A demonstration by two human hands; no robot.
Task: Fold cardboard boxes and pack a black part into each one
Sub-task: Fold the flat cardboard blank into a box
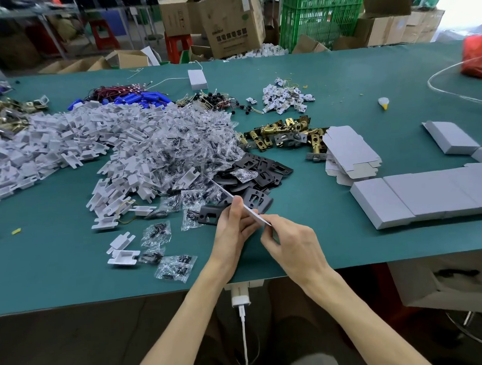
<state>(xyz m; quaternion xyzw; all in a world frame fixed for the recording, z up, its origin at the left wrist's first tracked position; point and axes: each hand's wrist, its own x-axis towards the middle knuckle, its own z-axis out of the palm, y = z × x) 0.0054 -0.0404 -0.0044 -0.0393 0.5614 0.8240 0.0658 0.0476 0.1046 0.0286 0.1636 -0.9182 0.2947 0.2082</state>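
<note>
Cardboard, a flat unfolded box blank [236,200], slants edge-on between both hands above the green table [332,233]: left hand [234,226] pinches its middle, right hand [288,242] grips its near end. Black plates [258,173] lie just behind, folded boxes [415,196] rightward.

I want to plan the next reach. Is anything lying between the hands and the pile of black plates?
Nothing visible blocks it. Both hands, left hand and right hand, hold a flat box blank edge-on just above the nearest black plates. Only a few loose screw bags lie to the left.
</note>
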